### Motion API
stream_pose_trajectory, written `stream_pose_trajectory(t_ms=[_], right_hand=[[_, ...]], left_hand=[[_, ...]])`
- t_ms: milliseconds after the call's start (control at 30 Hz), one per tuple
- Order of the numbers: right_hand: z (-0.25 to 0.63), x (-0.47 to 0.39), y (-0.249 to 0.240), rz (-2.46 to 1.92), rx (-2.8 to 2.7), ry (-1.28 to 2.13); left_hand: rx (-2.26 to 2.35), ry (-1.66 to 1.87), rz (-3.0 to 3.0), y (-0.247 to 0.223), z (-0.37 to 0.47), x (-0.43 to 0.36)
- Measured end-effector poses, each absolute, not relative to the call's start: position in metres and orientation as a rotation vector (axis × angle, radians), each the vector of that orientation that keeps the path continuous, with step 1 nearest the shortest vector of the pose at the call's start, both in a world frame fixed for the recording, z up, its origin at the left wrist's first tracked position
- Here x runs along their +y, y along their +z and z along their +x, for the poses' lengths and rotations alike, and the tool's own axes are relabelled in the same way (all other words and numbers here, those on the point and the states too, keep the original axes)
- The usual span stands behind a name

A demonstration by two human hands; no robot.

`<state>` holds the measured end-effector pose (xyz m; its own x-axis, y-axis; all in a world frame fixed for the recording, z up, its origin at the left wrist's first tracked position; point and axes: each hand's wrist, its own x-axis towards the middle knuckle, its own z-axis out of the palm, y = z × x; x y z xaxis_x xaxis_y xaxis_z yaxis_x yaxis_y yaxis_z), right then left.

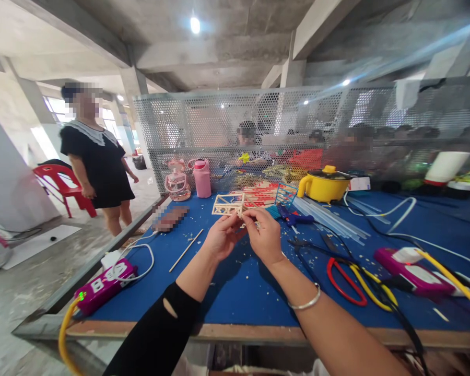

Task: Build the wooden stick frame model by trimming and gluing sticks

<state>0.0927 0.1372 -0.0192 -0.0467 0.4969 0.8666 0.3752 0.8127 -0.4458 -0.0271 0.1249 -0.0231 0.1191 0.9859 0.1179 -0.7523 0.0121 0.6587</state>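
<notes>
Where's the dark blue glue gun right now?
In the head view, the glue gun lies on the blue tabletop, right of the right hand, in front of the yellow pot.

Frame (224, 211) ctr; rod (186, 250) L on tbl (243, 297); bottle (202, 180) behind, L; glue gun (295, 217) R, pot (325, 189) behind it.

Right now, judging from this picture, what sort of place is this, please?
Probably a workshop or small factory floor. What suggests it: the long blue worktable, the glue gun lying on it, and the perforated metal screen standing behind.
</notes>
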Motion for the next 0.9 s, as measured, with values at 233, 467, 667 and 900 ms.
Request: stream_pose_trajectory(t_ms=[233,467,667,900], right_hand=[[0.0936,0.1404,-0.0196,-0.74,-1.678,0.185],[0.0949,0.1414,-0.0195,-0.792,-1.69,0.309],[0.0937,0.1418,-0.0209,-0.789,-1.637,0.409],[0.0906,0.1366,-0.0218,-0.769,-1.67,0.366]], left_hand=[[0.507,1.383,0.567,-0.021,-0.0285,0.125],[0.562,1.366,0.58,-0.0234,-0.0292,0.1225],[0.589,1.38,0.548,-0.0236,-0.0307,0.122],[0.537,1.375,0.491,-0.0224,-0.0283,0.1216]])
